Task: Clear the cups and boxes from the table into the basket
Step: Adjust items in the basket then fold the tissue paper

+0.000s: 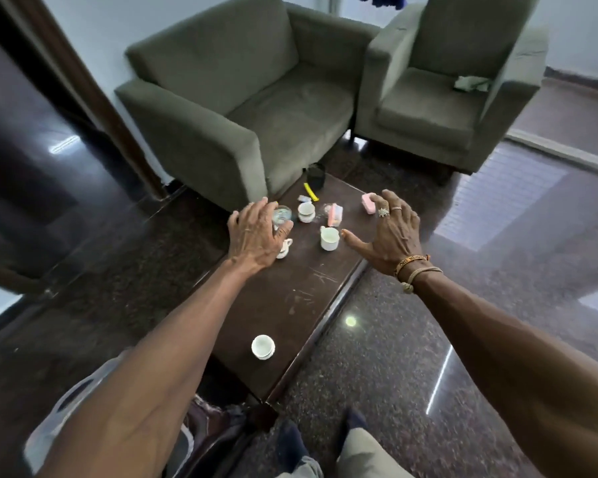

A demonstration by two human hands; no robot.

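My left hand [256, 236] is over a glass [282, 215]. My right hand [390, 229], fingers [389, 198] spread wide, is near a white cup [329, 238] on the brown counter [283, 298].

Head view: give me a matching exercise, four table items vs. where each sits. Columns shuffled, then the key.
Items
1. glass tumbler
2. lone white cup
3. pink box
4. black container

Places
A. near end of the table, apart from the rest
B. far end, by the sofa
C. under the left hand's fingers
D. beyond the right hand's fingertips

Pairs: 1-C, 2-A, 3-D, 4-B
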